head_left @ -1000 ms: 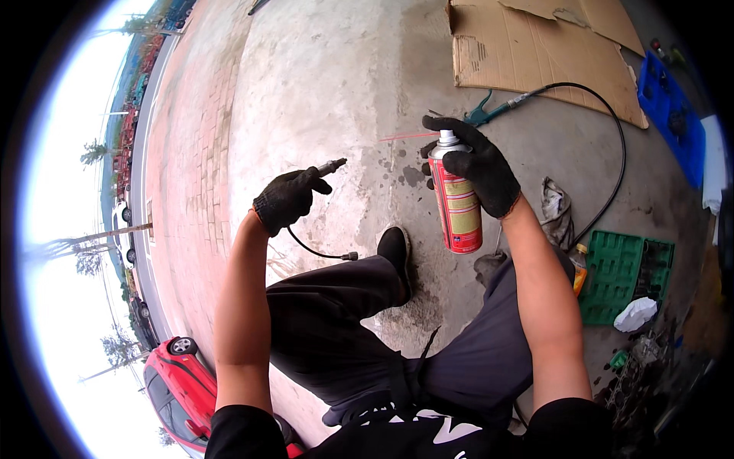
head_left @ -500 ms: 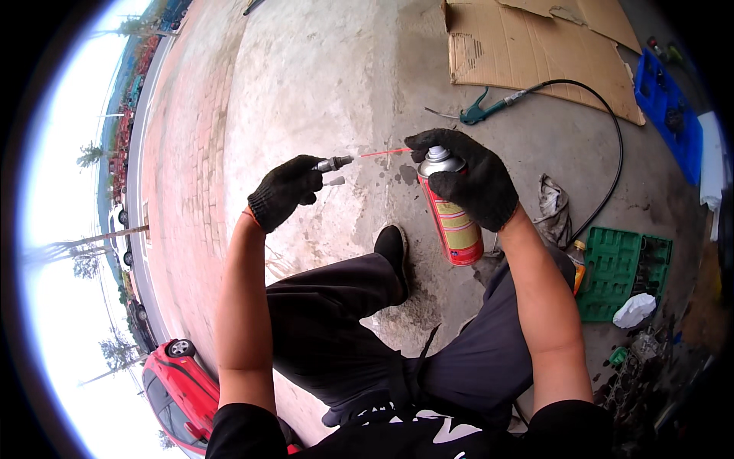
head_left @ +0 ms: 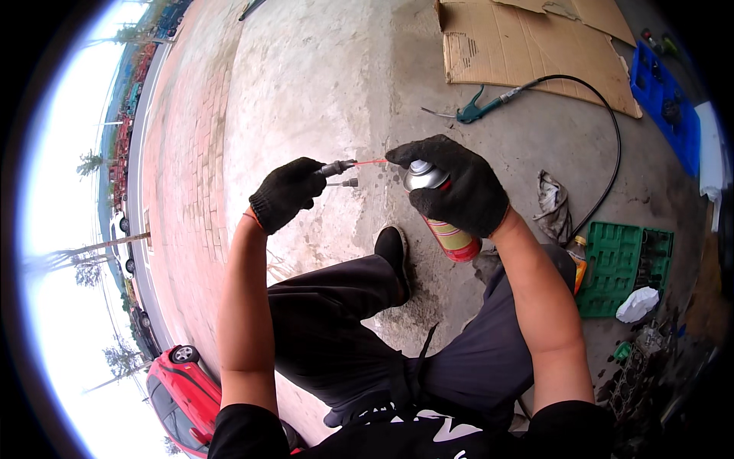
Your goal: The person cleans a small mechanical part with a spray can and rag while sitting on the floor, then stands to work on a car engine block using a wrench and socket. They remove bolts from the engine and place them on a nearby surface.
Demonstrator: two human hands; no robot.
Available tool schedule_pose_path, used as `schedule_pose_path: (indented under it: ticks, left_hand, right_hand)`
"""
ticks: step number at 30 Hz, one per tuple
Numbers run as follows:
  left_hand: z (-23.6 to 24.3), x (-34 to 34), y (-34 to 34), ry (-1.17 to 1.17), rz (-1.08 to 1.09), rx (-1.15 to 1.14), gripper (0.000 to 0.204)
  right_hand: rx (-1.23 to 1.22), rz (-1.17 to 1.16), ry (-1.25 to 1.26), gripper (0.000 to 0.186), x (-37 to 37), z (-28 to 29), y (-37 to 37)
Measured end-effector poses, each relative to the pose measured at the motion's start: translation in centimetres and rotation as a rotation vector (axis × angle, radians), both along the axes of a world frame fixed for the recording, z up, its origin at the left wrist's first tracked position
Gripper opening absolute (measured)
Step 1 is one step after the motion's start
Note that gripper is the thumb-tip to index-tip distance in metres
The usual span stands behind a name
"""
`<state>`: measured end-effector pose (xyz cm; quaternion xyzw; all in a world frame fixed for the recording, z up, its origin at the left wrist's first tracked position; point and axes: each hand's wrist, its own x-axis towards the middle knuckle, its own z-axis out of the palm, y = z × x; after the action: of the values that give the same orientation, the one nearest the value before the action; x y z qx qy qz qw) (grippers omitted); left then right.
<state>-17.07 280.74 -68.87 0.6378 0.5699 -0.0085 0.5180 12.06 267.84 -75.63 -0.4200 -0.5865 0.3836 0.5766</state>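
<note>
My left hand [head_left: 288, 193], in a black knit glove, is closed around a slim cylindrical metal part [head_left: 336, 167] whose stepped end points right. Just below it a second, thinner metal piece [head_left: 345, 183] sticks out from the same hand; its exact kind is unclear. My right hand [head_left: 460, 183], gloved alike, grips a red and yellow spray can [head_left: 456, 239] tilted to the left, its forefinger over the nozzle. From the nozzle a thin red straw [head_left: 370, 161] reaches left to the tip of the metal part, touching or nearly so.
On the concrete floor lie a green air blow gun [head_left: 472, 111] with a black hose [head_left: 621, 145], flattened cardboard [head_left: 535, 57], a grey rag [head_left: 552, 206], a blue tray [head_left: 669, 107] and a green socket case [head_left: 612, 264]. A red car [head_left: 183, 402] stands at lower left.
My right hand has brought the spray can left and tilted it more. The straw's end now meets the metal part's tip, where a gap showed before. The thinner piece has turned slightly.
</note>
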Motion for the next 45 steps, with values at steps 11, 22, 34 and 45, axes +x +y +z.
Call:
schedule_pose_path:
  ticks: [11, 22, 34, 45]
  left_hand:
    - [-0.5, 1.0, -0.3, 0.075, 0.067, -0.049, 0.032]
    - [0.7, 2.7, -0.5, 0.079, 0.196, -0.114, 0.056]
    - [-2.1, 0.5, 1.2, -0.204, 0.025, -0.045, 0.031]
    - [-1.9, 1.7, 0.9, -0.187, -0.015, -0.017, 0.030]
  right_hand:
    - [0.116, -0.083, -0.121, 0.038, -0.8, -0.7, 0.4]
    - [0.158, -0.098, -0.121, 0.035, -0.7, -0.6, 0.4]
    - [-0.125, -0.091, 0.041, 0.035, 1.1, -1.0, -0.1]
    - [-0.194, -0.049, 0.136, 0.036, 2.3, -1.6, -0.4]
